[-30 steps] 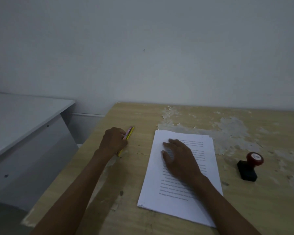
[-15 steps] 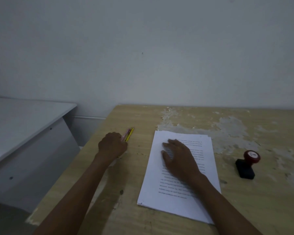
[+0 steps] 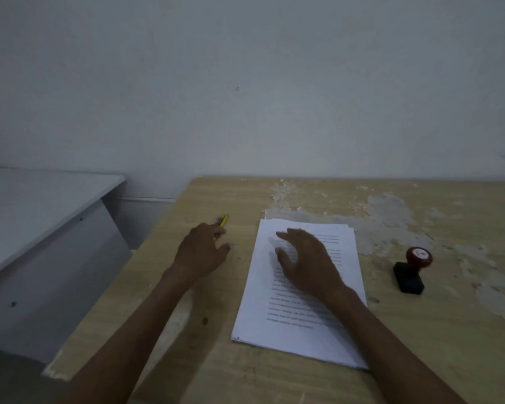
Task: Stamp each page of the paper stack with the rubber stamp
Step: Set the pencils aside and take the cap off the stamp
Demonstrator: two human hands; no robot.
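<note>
Paper stack [image 3: 303,325]: lower centre of the frame, flat on the worn wooden desk [image 3: 449,330]; top page printed, no stamp mark visible on it.
Rubber stamp [image 3: 411,269]: centre right, tipped on its side, untouched, well apart from both hands.
Right hand [image 3: 306,260]: over the upper part of the top page, fingers spread and relaxed, holding nothing.
Left hand [image 3: 201,252]: left of the stack, fingers loose over a yellow pencil [image 3: 222,221]; whether it grips it, I cannot tell.
Progress: judged barely begun; stamp not yet picked up, every page left.
</note>
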